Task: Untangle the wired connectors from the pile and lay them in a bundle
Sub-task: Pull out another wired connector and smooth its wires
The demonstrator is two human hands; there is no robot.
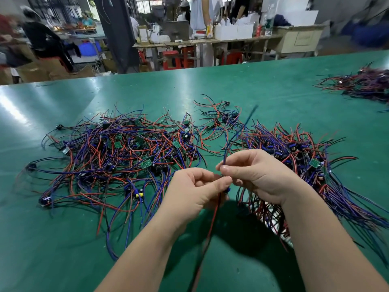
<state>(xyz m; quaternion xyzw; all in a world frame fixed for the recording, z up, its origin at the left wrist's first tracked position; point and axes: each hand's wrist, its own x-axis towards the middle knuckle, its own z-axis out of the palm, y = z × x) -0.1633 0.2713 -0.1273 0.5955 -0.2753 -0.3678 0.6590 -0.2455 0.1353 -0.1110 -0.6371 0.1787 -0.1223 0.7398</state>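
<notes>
I am holding one wired connector (227, 189) up over the green desk (273, 95), at the middle of my view, and both hands are closed on it. My left hand (195, 190) is pinching it between thumb and curled fingers, and my right hand (255, 175) is pinching it just beside, at the left hand's 2 o'clock, fingertips almost touching. From that grip its blue wire (234, 137) is rising towards 1 o'clock, blurred at the tip, while its red and black wires (212, 221) are hanging down towards 7 o'clock between my forearms. The tangled pile (117, 157) of red, blue and black leads with small green boards is sprawling on the desk at 10 o'clock from my hands. The bundle (305, 159) is lying at 3 o'clock, partly under my right wrist, its wires fanning out towards 5 o'clock. A second heap of wires (366, 83) is sitting well apart at 2 o'clock, near the desk's far edge, too blurred to make out. Beyond the desk, people are standing and sitting at cluttered workbenches (210, 41).
</notes>
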